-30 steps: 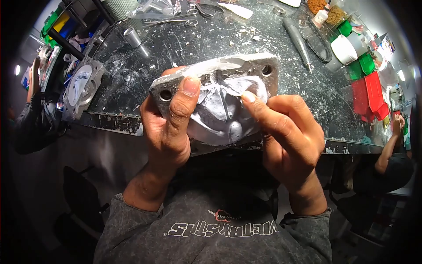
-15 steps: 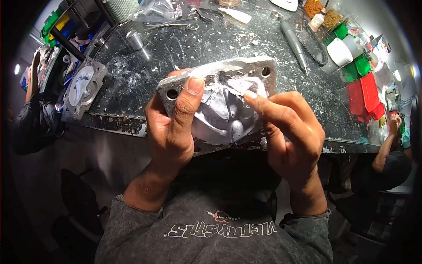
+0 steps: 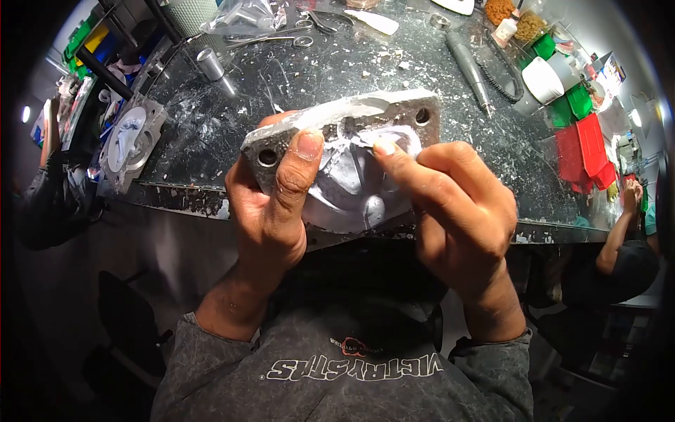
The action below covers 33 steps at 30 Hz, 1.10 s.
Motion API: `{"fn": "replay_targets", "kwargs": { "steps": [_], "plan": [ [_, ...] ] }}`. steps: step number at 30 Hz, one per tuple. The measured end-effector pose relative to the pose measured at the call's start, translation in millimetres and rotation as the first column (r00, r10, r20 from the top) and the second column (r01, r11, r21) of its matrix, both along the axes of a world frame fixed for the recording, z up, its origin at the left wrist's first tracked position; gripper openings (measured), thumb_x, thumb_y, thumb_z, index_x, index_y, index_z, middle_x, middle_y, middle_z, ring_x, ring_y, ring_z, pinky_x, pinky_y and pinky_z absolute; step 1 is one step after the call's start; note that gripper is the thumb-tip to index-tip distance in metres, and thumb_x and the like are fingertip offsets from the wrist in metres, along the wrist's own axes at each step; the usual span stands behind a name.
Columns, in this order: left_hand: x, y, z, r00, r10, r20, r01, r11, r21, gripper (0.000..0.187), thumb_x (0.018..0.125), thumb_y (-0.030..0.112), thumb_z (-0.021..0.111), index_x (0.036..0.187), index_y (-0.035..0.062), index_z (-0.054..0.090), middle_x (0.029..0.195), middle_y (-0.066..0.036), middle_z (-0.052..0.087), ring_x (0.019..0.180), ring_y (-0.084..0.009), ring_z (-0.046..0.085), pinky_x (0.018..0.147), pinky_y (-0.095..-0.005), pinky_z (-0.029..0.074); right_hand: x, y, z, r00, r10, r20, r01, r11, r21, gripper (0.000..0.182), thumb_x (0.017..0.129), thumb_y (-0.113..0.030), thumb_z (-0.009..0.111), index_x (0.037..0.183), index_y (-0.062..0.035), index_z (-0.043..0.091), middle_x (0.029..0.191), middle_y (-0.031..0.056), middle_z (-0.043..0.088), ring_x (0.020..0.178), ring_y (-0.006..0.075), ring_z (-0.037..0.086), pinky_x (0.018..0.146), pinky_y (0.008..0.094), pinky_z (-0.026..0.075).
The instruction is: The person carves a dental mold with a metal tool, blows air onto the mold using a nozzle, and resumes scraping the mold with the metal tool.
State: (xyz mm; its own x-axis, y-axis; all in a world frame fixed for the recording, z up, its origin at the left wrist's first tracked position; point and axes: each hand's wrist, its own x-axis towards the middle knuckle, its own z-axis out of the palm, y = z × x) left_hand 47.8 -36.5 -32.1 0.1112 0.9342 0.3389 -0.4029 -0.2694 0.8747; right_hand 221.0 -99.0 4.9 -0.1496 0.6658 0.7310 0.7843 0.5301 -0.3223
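A metal dental flask half (image 3: 415, 109) with bolt holes is tilted up in front of me, above the bench's front edge. White plaster (image 3: 344, 172) with a raised, moulded shape lies inside it, and plaster coats its top edge. My left hand (image 3: 278, 190) is closed on the flask's left side, thumb across the front near a bolt hole. My right hand (image 3: 464, 204) has its index fingertip against the upper right of the plaster. Its other fingers are bent, and the thumb tip is hidden; I see nothing held there.
The dark bench (image 3: 204, 126) is strewn with white crumbs. On it are a metal cylinder (image 3: 211, 65), scissors-like tools (image 3: 281, 39), a corded handpiece (image 3: 469, 74), red bins (image 3: 583, 151) and another flask part (image 3: 133, 144). Other people's arms (image 3: 619, 232) show at both sides.
The flask has shifted slightly left and tilted a little. My right index fingertip has moved left across the plaster, staying on it.
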Motion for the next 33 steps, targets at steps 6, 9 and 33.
{"fn": "replay_targets", "kwargs": {
  "steps": [6, 9, 33],
  "plan": [
    [-4.3, 0.1, 0.1, 0.999, -0.039, -0.006, 0.039, 0.998, -0.039, 0.033, 0.102, 0.02, 0.063, 0.124, -0.004, 0.065, 0.112, -0.01, 0.07, 0.103, -0.0148, 0.064, 0.096, -0.0296, 0.049, 3.1, 4.0, 13.0, 0.994, 0.013, -0.107, -0.024, 0.994, -0.102, 0.02, 0.094, 0.007, 0.064, 0.113, 0.0007, 0.071, 0.098, 0.0104, 0.071, 0.078, 0.0134, 0.065, 0.07, 0.0262, 0.052],
    [-6.6, 1.2, 0.8, 0.996, -0.076, -0.036, 0.075, 0.996, -0.04, 0.036, 0.102, 0.022, 0.063, 0.125, -0.0055, 0.064, 0.114, -0.011, 0.07, 0.105, -0.0148, 0.064, 0.097, -0.0302, 0.048, 7.7, 3.4, 7.2, 0.958, 0.027, -0.285, -0.042, 0.998, -0.045, 0.018, 0.092, 0.007, 0.069, 0.109, 0.0007, 0.069, 0.096, 0.0136, 0.072, 0.083, 0.0194, 0.074, 0.066, 0.0272, 0.056],
    [-7.1, -2.2, -16.4, 0.983, 0.161, -0.084, -0.135, 0.958, 0.254, 0.037, 0.106, 0.018, 0.056, 0.132, -0.0066, 0.052, 0.119, -0.014, 0.061, 0.106, -0.0157, 0.059, 0.095, -0.0302, 0.048, -36.2, 8.5, 88.3, 0.874, -0.084, 0.479, 0.25, 0.923, -0.294, 0.013, 0.094, -0.012, 0.07, 0.088, -0.0032, 0.062, 0.076, 0.0108, 0.06, 0.063, 0.0315, 0.061, 0.053, 0.041, 0.046]
  ]
}}
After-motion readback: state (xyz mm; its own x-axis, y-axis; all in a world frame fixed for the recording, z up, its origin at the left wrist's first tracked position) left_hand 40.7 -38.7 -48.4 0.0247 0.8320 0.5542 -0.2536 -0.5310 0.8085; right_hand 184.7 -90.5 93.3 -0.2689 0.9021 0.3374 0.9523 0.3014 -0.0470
